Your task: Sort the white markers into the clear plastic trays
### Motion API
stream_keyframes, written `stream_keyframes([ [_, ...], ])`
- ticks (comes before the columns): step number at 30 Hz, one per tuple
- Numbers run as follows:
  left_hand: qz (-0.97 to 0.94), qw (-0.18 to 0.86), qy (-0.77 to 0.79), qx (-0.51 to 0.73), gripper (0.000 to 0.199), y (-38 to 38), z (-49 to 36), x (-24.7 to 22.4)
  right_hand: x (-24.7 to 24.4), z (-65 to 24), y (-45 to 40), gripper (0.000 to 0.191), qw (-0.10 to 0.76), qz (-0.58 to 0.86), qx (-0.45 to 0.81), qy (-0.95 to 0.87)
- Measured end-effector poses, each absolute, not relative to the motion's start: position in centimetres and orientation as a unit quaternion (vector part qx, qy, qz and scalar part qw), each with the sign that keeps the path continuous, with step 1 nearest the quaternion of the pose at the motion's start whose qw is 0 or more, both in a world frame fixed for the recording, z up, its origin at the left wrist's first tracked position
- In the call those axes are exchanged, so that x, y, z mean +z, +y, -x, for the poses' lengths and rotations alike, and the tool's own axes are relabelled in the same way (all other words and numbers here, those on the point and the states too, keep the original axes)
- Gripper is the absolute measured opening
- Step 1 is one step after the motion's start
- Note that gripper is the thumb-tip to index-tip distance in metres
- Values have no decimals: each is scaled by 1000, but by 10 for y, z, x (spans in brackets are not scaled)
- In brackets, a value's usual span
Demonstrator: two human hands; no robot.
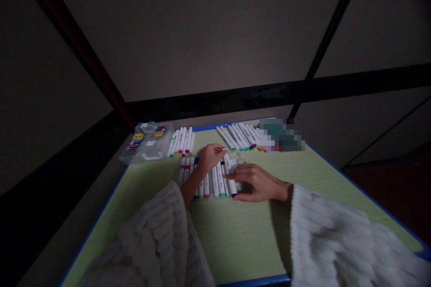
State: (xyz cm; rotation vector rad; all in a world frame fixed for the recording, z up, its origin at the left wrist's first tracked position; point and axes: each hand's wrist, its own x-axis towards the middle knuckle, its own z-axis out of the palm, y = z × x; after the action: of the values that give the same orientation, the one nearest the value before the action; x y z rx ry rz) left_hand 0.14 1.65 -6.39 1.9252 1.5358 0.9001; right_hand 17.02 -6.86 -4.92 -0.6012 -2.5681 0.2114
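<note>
A white marker with a dark blue end (230, 179) lies at the right end of a row of white markers (215, 181) in a clear tray at the middle of the table. My left hand (211, 156) reaches over the row, its fingertips pinched at the far end of that marker. My right hand (256, 182) is beside the same marker, fingers apart, with the index fingertip against its side and the thumb near its dark blue end. Part of the row is hidden under my left hand and wrist.
A clear plastic case (151, 143) with colourful labels stands at the back left, beside a group of markers (182, 140). More markers (239, 136) lie at the back right, near a pixelated patch. The green table (235, 242) has a blue edge, with a wall behind it.
</note>
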Motion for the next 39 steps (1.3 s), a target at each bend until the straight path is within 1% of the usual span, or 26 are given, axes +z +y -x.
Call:
stream_keyframes([
  [11,-718,265,562,315,22,18,-1,-65,-53,-168,-68,46,253,226,75,-938],
  [19,-706,279,564,326,22,19,-1,-67,-50,-169,-68,48,227,222,51,-947],
  [28,-700,295,545,356,15,18,-1,-66,-49,-168,-70,48,200,227,15,-953],
  [34,-706,285,537,365,16,22,1,-73,-50,-167,-70,45,206,214,0,-955],
  [39,-681,303,549,379,11,23,1,-71,-50,-167,-71,41,221,201,-14,-954],
])
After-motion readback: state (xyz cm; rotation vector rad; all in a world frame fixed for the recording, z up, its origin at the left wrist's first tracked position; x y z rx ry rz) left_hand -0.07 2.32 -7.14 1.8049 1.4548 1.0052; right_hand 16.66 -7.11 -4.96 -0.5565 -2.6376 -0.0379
